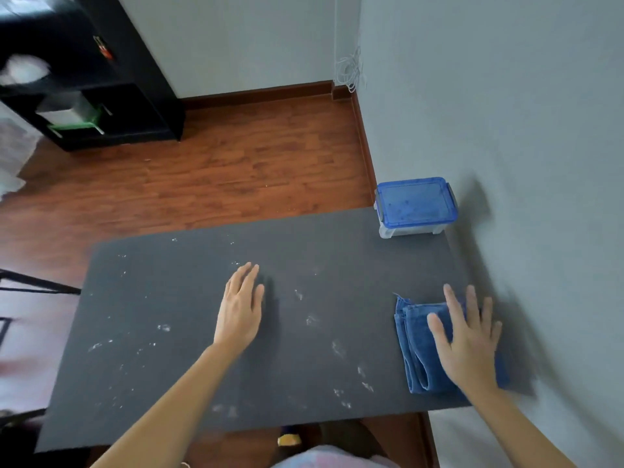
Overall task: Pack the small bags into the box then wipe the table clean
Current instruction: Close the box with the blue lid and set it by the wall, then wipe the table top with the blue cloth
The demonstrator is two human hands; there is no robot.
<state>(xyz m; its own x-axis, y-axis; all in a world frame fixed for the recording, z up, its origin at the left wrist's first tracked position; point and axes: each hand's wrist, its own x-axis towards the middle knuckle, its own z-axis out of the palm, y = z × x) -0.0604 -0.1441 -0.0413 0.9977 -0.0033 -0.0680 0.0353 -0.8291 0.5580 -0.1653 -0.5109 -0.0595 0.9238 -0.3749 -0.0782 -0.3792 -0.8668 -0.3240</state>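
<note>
A clear plastic box with a blue lid (416, 206) stands shut at the far right corner of the dark grey table (189, 332). No small bags are in view. White dusty smears (337, 347) are scattered over the tabletop. A folded blue cloth (420, 349) lies near the right edge. My right hand (467, 342) lies over the cloth with fingers spread, not gripping it. My left hand (240, 309) rests flat on the middle of the table, fingers extended, holding nothing.
A grey wall (540, 163) runs close along the table's right side. Beyond the table is wooden floor (219, 163). A black shelf unit (84, 79) stands at the far left. Black metal bars (37, 285) show at the left edge.
</note>
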